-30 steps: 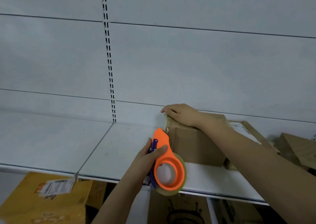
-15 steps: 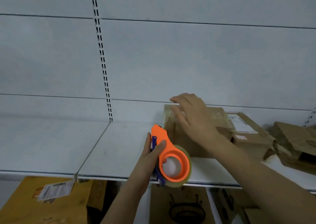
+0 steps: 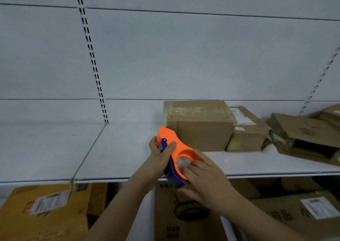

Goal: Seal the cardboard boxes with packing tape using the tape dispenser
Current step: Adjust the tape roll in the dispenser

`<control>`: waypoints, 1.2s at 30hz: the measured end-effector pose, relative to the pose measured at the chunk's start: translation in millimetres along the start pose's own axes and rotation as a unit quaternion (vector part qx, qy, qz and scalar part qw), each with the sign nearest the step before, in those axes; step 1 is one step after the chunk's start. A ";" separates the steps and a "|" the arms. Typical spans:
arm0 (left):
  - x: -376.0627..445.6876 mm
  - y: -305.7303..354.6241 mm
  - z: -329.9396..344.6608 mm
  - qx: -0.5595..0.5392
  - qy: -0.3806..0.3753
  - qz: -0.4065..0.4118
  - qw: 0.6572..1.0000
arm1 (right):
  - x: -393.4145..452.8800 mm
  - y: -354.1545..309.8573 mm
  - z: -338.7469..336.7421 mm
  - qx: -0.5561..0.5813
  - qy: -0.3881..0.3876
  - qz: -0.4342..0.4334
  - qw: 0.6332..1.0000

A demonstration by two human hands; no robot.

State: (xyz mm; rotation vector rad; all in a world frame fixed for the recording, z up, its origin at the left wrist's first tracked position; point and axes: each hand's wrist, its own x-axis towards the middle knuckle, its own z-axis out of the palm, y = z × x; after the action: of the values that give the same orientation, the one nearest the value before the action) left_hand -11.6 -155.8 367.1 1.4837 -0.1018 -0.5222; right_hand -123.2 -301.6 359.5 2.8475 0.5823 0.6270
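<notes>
Left hand (image 3: 159, 153) grips the dispenser (image 3: 174, 148) handle, fingers curled round it; right hand (image 3: 206, 181) fingers curl over the roll. The dispenser looks light and rigid (blade edge likely sharp): hold the handle. Just beyond the fingertips, a box (image 3: 199, 124) sits taped on the shelf (image 3: 119, 152). Rightward, more boxes (image 3: 247, 130) crowd it.
</notes>
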 end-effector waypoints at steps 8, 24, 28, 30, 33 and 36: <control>-2.5 96.2 -27.6 0.267 0.141 0.395 0.867 | -11.2 -10.7 -5.6 0.050 -0.041 0.059 0.996; 72.1 123.3 3.1 0.653 -0.070 0.170 0.735 | 3.9 -2.1 -8.9 0.121 -0.067 0.233 0.963; 81.8 124.2 6.7 0.663 -0.072 0.149 0.730 | 2.9 13.7 -39.8 0.273 -0.078 0.199 0.938; 79.8 129.0 10.3 0.649 -0.061 0.126 0.748 | 1.9 26.5 -60.0 0.338 -0.116 0.210 0.910; 74.1 134.6 14.7 0.631 -0.066 0.093 0.768 | -1.0 51.8 -85.4 0.347 -0.165 0.226 0.895; 67.7 132.7 22.2 0.631 -0.045 0.105 0.767 | -3.4 73.2 -103.1 0.306 -0.191 0.220 0.906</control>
State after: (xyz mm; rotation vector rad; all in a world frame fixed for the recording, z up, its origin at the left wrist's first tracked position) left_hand 75.8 -203.0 480.4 2.7170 -0.8224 -0.3081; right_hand -146.1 -361.5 468.5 3.5931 0.0545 -0.1232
